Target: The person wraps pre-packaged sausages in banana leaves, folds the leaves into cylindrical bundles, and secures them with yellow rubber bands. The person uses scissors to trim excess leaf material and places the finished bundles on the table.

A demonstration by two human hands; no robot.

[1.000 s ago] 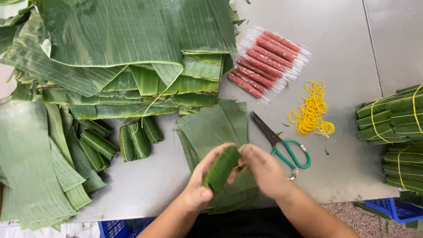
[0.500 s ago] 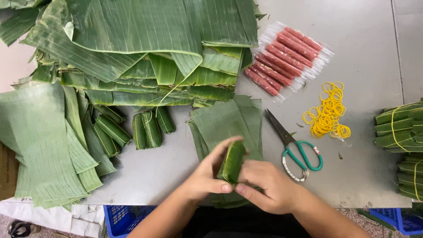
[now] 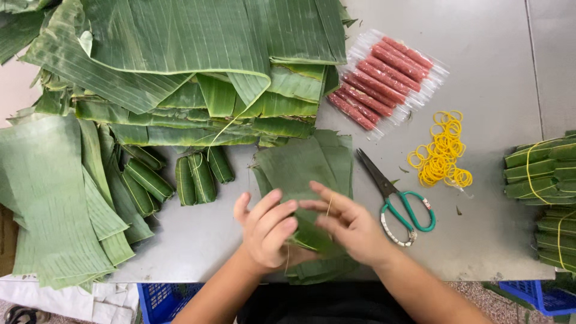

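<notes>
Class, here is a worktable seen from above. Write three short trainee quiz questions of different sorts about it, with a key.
1. True or false: the scissors lie to the right of the right hand.
2. What colour are the rubber bands? A red, B yellow, C blue.
3. What do both hands grip?

Key: 1 true. 2 B. 3 A folded green leaf packet, with the left hand on its left side.

A small roll wrapped in green banana leaf lies between the two hands, mostly hidden by the fingers. Directly under the hands lies a flat stack of cut green banana leaf pieces, reaching away from the fingertips.
</notes>
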